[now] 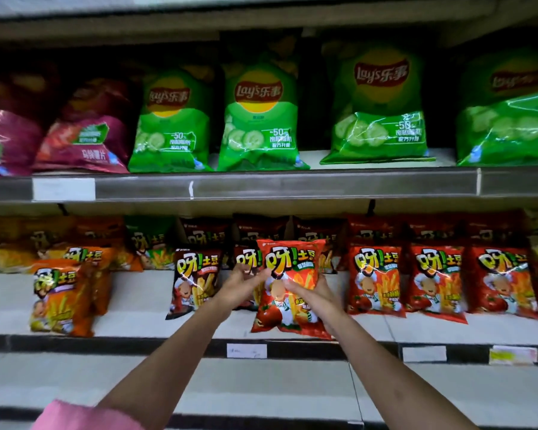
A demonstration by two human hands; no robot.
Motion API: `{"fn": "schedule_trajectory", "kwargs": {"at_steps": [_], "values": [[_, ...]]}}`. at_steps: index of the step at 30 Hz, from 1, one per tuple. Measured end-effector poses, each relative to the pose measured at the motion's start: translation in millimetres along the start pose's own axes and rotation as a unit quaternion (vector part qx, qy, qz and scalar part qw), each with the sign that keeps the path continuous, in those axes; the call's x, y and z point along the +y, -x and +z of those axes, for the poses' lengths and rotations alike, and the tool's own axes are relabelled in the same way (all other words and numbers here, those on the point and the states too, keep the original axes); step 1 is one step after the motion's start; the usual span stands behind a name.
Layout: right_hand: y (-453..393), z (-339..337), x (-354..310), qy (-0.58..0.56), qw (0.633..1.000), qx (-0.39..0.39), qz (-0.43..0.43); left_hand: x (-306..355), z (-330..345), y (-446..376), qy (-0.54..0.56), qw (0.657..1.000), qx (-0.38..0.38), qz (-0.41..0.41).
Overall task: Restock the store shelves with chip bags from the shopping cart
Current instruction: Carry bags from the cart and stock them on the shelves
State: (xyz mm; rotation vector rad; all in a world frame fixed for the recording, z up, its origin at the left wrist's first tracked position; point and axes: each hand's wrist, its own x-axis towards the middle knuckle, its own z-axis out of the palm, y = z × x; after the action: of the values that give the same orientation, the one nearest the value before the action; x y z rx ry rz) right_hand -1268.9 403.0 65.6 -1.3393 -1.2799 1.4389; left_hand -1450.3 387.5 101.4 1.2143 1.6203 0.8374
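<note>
A red chip bag (292,268) with a cartoon chef stands upright at the front of the lower shelf (156,321), between both my hands. My left hand (241,285) touches its left edge with the fingers spread. My right hand (312,297) grips the bag's right side, thumb across the front. Behind it stand dark brown bags (196,280) of the same brand, and to its right a row of matching red bags (375,280). The shopping cart is out of view.
Orange bags (61,301) stand at the lower shelf's left. The upper shelf carries green Lay's bags (258,119) and purple-red bags (84,128). White shelf floor shows between the orange and brown bags. Price tags (246,351) line the dark shelf edge.
</note>
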Motion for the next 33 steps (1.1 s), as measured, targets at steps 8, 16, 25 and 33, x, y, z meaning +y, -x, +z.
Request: {"fn": "schedule_trajectory", "kwargs": {"at_steps": [8,16,25,33], "values": [[54.4,-12.4,-15.7,-0.006,0.999,-0.042,-0.031,25.8,17.4,47.1,0.039,0.999,-0.010,0.013],[135.2,-96.8,-1.6,0.032,0.998,0.045,0.014,18.7,122.2,77.2,0.122,0.985,-0.123,0.015],[151.8,-171.0,21.6,0.038,0.994,0.097,0.040,49.0,203.9,97.1,0.156,0.979,-0.128,-0.003],[90.2,-212.6,28.5,0.183,0.977,0.083,0.074,64.1,237.0,59.5,0.120,0.992,-0.024,0.031]]}}
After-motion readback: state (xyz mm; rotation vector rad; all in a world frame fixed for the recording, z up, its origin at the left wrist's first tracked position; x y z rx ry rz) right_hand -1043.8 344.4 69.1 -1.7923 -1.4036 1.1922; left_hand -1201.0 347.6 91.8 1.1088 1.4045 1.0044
